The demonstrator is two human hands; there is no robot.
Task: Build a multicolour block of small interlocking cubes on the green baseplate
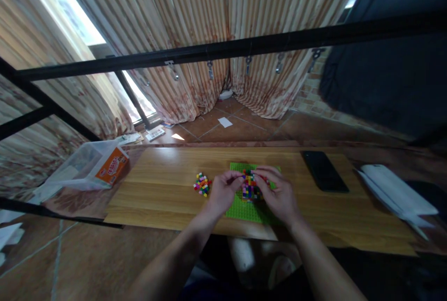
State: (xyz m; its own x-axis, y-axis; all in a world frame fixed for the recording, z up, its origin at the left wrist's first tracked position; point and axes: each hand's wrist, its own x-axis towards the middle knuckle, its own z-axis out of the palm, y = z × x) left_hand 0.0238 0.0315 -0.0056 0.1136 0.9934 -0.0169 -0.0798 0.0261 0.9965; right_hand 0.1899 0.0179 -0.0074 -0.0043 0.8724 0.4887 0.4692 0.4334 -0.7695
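On the wooden worktop (pixel 157 198) in front of us, a green studded baseplate (pixel 240 213) lies flat, and the multicoloured toy-brick build (pixel 249 192) stands upon it. The left hand (pixel 220 192) is at the left side of this build, its grip narrow, thumb close to forefinger. The right hand (pixel 283 194) bends over the right side, its grip also narrow. Whether either one holds a brick, I cannot tell. A pile of loose bricks (pixel 201 185) lies near the left hand; a black phone (pixel 324 171) rests to the right.

bricks (pixel 249 193) on baseplate (pixel 240 210), brick pile (pixel 202 185) to its left, phone (pixel 324 171) to its right, all on table (pixel 157 203); curtains (pixel 199 12) behind
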